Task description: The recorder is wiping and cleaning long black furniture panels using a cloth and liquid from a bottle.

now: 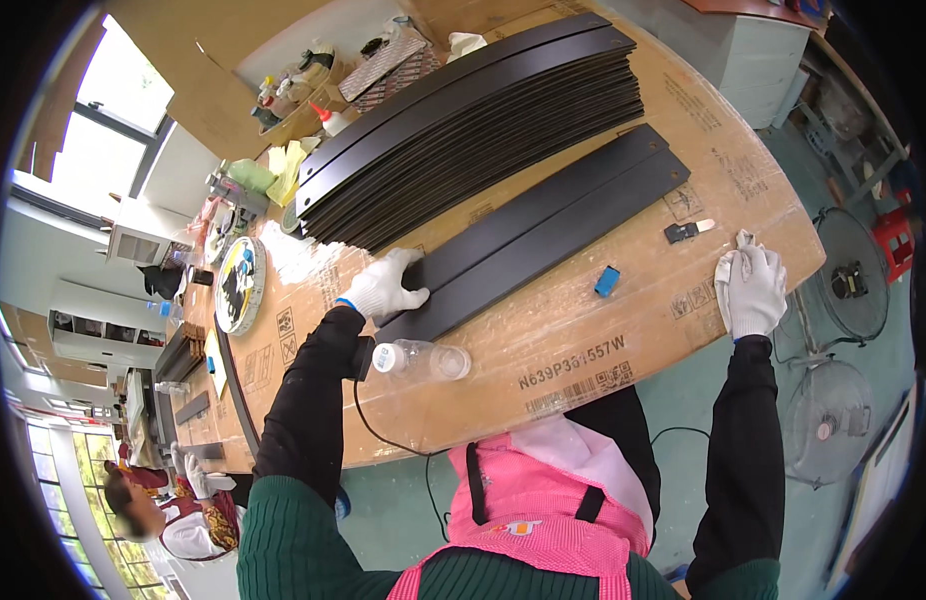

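Note:
Two long black strips (pixel 543 225) lie side by side on the cardboard-covered table (pixel 583 345), with holes at their right end. My left hand (pixel 383 285), in a white glove, rests at their left end, thumb and fingers apart. At the table's right edge my right hand (pixel 755 290), also gloved in white, is closed on a white cloth (pixel 724 275). Beyond the two strips stands a tall stack of similar black strips (pixel 473 140). A small blue block (pixel 607 281) and a short black tool with a pale tip (pixel 689 231) lie between my hands.
A clear bottle with a white cap (pixel 415 360) lies near my left forearm. Left stands a round tub (pixel 241 285); behind the stack, a box of bottles (pixel 301 95). Fans (pixel 829 420) stand right of the table. Another person (pixel 173 510) works at far left.

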Demonstrator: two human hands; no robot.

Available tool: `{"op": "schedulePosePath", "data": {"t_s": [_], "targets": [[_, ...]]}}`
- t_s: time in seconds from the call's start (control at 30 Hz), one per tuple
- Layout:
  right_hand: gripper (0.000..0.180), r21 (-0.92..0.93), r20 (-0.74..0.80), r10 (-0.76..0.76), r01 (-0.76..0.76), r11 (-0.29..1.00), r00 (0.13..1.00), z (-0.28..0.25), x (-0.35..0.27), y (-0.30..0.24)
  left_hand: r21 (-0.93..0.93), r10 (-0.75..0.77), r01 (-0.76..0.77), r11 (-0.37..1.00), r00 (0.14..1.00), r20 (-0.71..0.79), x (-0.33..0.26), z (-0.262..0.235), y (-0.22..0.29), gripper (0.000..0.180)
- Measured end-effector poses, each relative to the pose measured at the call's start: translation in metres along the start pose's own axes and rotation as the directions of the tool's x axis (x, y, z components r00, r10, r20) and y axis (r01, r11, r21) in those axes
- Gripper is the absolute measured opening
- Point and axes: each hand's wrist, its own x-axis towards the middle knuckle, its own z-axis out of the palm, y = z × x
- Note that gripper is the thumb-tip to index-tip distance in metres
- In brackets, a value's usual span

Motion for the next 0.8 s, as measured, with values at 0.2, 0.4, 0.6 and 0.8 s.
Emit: {"op": "schedulePosePath", "data": {"t_s": [0.2,0.4,0.6,0.8], "targets": [[0.02,0.031,-0.013,0.017,-0.017,0.999,1.0,-0.014,-0.002,-0.01,0.045,0.01,-0.008,0.999,0.999,-0.039,-0.004,-0.006,0.008,0.08],[0.022,0.012,0.029,0.002,-0.002,1.0,1.0,-0.02,-0.006,-0.011,0.136,0.225,-0.184,0.973,0.886,-0.407,-0.037,-0.082,0.05,0.059],[0.028,0.094,0.11,0.0,-0.011,0.996,0.994,-0.029,0.0,-0.006,0.248,0.324,-0.222,0.943,0.785,-0.528,-0.134,-0.163,0.105,0.067],[0.022,0.381,-0.109,0.007,0.036,0.924,0.994,0.004,-0.022,0.035,-0.095,0.186,-0.257,0.962,0.867,-0.463,-0.208,-0.063,0.157,0.071]]}}
